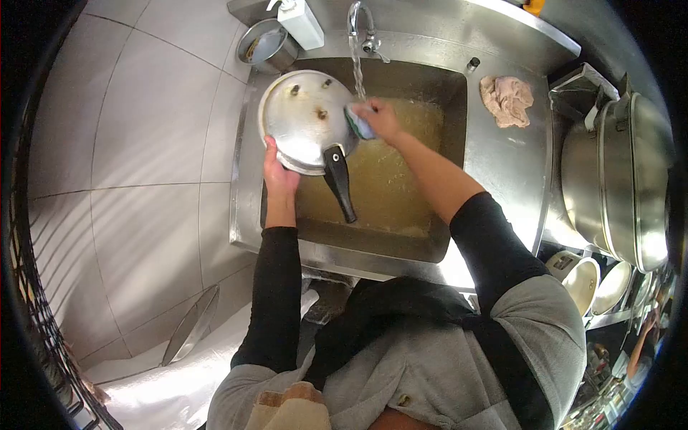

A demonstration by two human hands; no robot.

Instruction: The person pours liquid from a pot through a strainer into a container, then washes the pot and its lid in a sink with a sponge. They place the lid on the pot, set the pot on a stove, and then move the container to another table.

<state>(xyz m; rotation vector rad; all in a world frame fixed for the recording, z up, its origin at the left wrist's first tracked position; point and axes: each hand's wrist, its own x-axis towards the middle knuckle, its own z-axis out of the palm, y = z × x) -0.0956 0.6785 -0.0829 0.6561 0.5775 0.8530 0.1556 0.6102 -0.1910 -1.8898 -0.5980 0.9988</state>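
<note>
A round metal pressure cooker lid (297, 129) with a black handle (338, 186) is held tilted over the left side of the sink. My left hand (278, 172) grips its lower left rim, thumb on the upper face. In my right hand (381, 120) is a sponge (358, 123), pale with a green side, at the lid's right edge. Water (357, 75) runs from the curved faucet (358, 21) just above my right hand. Cloudy yellowish water fills the sink basin (451, 158) below.
A white pump bottle (301, 25) and a metal pot (269, 46) stand at the back left corner. A crumpled cloth (507, 100) lies on the right counter. Large metal pots (616, 179) stand at the right. Wall tiles (150, 136) border the left.
</note>
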